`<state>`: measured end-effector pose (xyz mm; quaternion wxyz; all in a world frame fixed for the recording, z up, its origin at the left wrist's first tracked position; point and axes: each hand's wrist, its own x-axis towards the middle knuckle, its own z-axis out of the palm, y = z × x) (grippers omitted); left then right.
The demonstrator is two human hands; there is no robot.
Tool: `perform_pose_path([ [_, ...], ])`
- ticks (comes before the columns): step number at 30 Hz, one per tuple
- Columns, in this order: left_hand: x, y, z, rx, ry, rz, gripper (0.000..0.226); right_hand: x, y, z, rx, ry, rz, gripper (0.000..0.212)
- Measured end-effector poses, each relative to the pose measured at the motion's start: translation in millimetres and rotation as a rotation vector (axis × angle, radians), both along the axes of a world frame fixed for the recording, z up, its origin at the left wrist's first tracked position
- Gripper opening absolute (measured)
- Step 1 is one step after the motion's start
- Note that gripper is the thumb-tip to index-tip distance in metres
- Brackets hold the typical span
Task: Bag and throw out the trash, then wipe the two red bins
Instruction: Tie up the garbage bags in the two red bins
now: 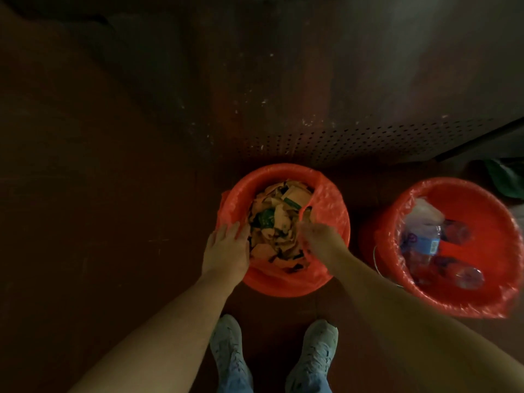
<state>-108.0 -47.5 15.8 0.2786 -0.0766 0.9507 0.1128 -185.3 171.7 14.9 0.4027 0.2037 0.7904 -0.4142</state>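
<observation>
Forearms [181, 316] bare from left hand [226, 251] and right hand [319, 241] back to frame edge. Below hands, between forearms: pale grey lace-up sneakers [228, 344], rounded toes, dark-flecked uppers. Light blue denim trouser cuffs [235, 384] cover sneaker tops.

One head-worn wide-angle view, looking steeply down and slightly forward from close above the paper-filled bin [283, 286] at mid-frame, with the shoes [229, 347] just nearer than that bin, a second bin [482, 296] to its right, and a perforated panel [368, 140] beyond it.
</observation>
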Motion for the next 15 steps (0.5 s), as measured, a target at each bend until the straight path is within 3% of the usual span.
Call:
perform_pose_path([
  [2, 8, -4, -3, -0.004, -0.006, 0.044, 0.052, -10, -2, -9, -0.036, 0.008, -0.193, 0.027],
  [6, 28, -13, -9, 0.002, -0.026, 0.231, 0.059, -12, -12, -16, -0.111, 0.139, -0.366, 0.024],
  [11, 41, -18, -19, 0.048, -0.035, 0.373, 0.065, -1, -30, -24, -0.085, 0.191, -0.161, 0.019],
  [15, 35, -19, -39, 0.239, -0.01, 0.844, 0.045, 9, -44, -28, 0.022, 0.28, -0.084, 0.021],
])
